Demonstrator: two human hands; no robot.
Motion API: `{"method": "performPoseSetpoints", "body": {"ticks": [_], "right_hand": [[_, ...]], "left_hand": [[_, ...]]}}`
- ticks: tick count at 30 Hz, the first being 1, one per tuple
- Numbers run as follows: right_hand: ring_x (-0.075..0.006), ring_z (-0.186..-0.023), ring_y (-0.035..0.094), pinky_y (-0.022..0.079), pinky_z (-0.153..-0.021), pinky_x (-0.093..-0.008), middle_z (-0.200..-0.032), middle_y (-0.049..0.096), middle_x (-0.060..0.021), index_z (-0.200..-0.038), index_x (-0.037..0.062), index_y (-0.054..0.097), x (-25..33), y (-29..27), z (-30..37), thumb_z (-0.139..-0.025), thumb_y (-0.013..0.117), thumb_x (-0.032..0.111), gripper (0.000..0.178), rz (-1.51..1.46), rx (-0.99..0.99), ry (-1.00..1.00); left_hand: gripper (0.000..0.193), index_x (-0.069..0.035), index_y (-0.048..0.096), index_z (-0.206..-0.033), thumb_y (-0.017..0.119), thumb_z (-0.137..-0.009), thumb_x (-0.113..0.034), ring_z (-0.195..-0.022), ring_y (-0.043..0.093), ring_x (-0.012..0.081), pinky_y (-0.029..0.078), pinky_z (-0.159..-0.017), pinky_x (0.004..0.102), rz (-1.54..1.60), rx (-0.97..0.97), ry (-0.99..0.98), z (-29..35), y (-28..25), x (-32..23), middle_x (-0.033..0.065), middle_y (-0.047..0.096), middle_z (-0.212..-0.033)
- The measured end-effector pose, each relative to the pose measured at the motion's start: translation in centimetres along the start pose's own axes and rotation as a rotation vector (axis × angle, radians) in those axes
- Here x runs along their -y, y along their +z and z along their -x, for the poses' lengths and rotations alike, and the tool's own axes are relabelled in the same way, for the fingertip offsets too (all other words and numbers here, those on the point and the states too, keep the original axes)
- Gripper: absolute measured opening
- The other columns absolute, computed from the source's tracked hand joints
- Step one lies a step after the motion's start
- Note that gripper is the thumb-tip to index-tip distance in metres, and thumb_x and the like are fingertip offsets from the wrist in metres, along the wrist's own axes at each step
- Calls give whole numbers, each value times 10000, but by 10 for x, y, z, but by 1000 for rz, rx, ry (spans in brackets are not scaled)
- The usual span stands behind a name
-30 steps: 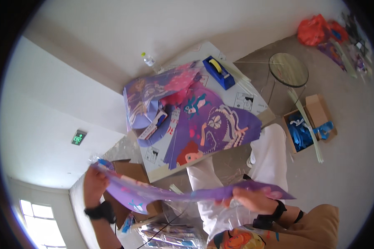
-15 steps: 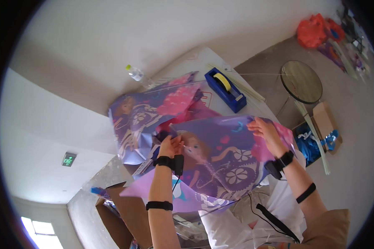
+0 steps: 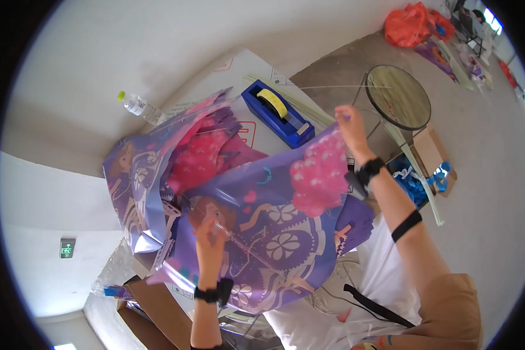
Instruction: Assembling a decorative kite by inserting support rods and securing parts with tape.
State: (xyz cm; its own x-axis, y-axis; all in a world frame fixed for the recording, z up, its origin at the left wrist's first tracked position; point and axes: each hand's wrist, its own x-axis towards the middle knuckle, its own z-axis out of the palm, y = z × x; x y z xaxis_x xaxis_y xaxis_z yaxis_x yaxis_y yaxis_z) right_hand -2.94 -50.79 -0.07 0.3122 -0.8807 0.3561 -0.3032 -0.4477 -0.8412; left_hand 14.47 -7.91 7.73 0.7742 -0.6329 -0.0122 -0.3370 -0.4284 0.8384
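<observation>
Hold the purple printed sheet [image 3: 309, 233] taut above the desk [image 3: 216, 79], the right hand [image 3: 351, 131] pinching its corner between the fingers, the left hand [image 3: 210, 248] against its face, grip unclear.

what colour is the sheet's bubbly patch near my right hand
The bubbly patch is pink with paler spots, best seen in the head view.

left hand [image 3: 210, 242]: fingers blurred, grip cannot be told
lower sheets [image 3: 359, 223]: mostly hidden under the printed sheet [image 3: 274, 219]
blue strips [image 3: 413, 186]: partly behind the right forearm [image 3: 399, 213]
cardboard box [image 3: 160, 306]: cut by lower edge
</observation>
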Motion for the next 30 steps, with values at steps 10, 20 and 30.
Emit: {"method": "performPoseSetpoints", "body": {"ticks": [10,20,30], "right_hand": [[-349,-1234,514,439,-995,-440,-1298,572,-160,-1210,59,565,-21,16,-83,-830,617,89,385,664,149,-406],[-333,-1259,514,402,-1026,-503,-1255,599,-185,-1163,75,615,-57,24,-121,-882,543,122,293,1175,202,-467],[-325,-826,692,515,-718,-408,-866,718,-154,-852,40,723,0,29,-106,-785,725,311,280,485,803,-16]], "left_hand": [[186,10,664,-1029,637,-845,14,-871,654,313,508,-767,360,-203,155,-29,117,-60,-93,151,682,-952],[146,-26,700,-1059,610,-950,-63,-595,444,73,357,-523,238,-230,-78,-242,183,-58,-76,26,719,-945],[146,-47,702,-1066,615,-950,-60,-612,477,67,352,-508,224,-271,-91,-213,174,-66,-89,9,684,-878]]}}
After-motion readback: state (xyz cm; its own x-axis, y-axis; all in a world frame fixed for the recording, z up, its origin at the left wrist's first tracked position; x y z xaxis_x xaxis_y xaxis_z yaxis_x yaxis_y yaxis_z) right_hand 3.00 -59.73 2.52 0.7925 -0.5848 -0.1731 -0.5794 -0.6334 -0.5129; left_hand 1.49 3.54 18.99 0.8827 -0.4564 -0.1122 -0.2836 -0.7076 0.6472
